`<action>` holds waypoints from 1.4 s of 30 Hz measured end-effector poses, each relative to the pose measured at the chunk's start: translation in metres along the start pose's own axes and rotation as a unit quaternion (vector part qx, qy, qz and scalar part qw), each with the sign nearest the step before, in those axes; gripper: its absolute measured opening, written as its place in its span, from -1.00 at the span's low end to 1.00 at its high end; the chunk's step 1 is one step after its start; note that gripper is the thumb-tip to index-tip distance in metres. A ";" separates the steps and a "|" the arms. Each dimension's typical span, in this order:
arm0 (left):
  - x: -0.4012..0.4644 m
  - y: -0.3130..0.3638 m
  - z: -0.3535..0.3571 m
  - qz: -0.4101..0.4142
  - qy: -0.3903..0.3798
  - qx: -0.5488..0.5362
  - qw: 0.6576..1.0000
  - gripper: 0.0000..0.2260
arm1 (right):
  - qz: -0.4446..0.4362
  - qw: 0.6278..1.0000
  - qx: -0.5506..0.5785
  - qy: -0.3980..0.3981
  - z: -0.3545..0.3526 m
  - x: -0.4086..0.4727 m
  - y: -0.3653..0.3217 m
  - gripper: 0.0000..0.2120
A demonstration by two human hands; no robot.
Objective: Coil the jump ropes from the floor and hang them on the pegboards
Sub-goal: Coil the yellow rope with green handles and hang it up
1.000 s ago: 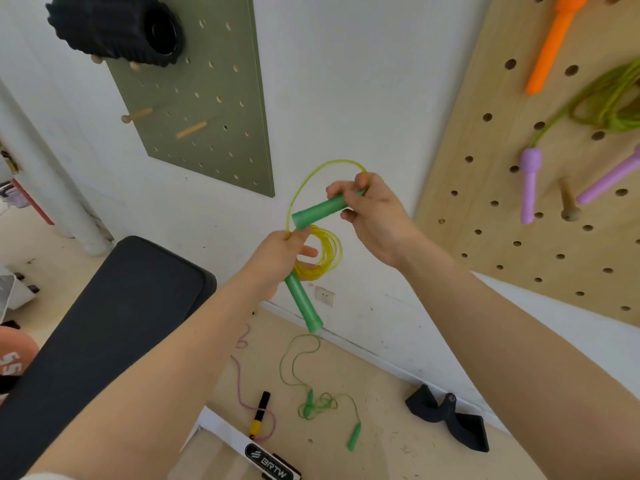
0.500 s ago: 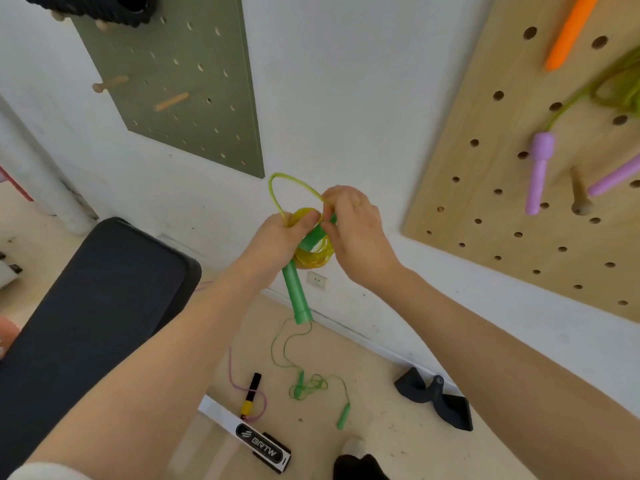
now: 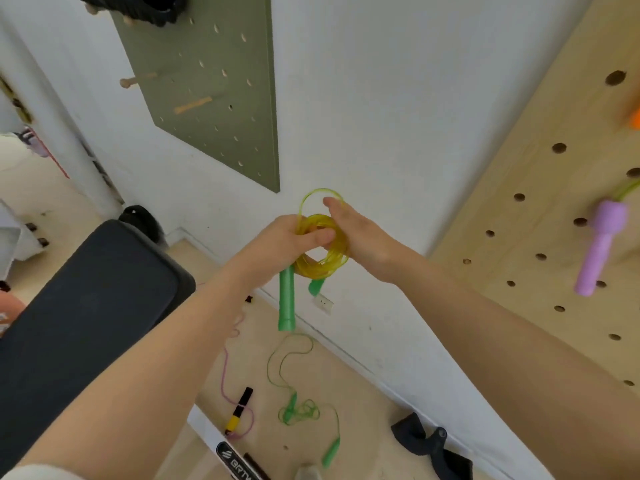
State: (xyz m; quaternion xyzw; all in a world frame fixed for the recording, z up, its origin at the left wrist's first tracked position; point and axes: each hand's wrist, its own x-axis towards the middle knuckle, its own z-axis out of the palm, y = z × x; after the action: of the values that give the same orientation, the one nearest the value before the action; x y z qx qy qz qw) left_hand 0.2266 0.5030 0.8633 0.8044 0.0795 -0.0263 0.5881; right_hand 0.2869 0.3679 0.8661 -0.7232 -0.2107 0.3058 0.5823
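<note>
The yellow rope coil (image 3: 322,251) is held up in front of the wall. Left hand (image 3: 287,242) pinches it w/ thumb and fingers; right hand (image 3: 360,233) fingers are nearly straight, pressing a loose loop. Cord looks light, springy, probably slippery, so grip across all loops. One green handle (image 3: 286,299) dangles.

The only writing I can read is white lettering, "BRTW", with a small round logo before it, on a black label (image 3: 239,466) fixed to the white bar (image 3: 204,429) on the floor near me, low and just left of centre
</note>
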 end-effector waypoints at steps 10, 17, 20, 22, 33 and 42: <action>0.030 -0.007 -0.035 0.010 0.059 0.016 0.998 -0.80 | 0.029 0.977 0.017 -0.212 -0.014 0.051 0.002 -0.18; 0.058 -0.017 -0.083 0.034 0.126 0.028 0.991 -0.78 | 0.010 0.966 0.137 -0.218 0.018 0.105 -0.013 -0.44; 0.074 -0.027 -0.115 0.034 0.129 0.014 0.991 -0.86 | -0.011 0.984 0.077 -0.163 0.042 0.138 -0.018 -0.33; 0.088 -0.034 -0.141 0.029 0.143 -0.020 0.989 -0.87 | -0.012 0.996 0.037 -0.083 0.052 0.166 -0.019 -0.31; 0.170 -0.091 -0.292 0.027 0.123 0.035 0.991 -0.76 | 0.036 0.998 0.046 -0.023 0.136 0.310 -0.049 -0.60; 0.239 -0.132 -0.390 0.042 0.082 -0.136 0.986 -0.93 | -0.035 0.987 -0.075 0.140 0.171 0.411 -0.070 -0.89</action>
State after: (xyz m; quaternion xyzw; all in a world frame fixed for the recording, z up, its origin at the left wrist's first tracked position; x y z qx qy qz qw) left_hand 0.4217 0.9355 0.8264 0.7194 0.0959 0.0755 0.6838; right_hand 0.4708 0.7782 0.8303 -0.7927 -0.1751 0.1644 0.5603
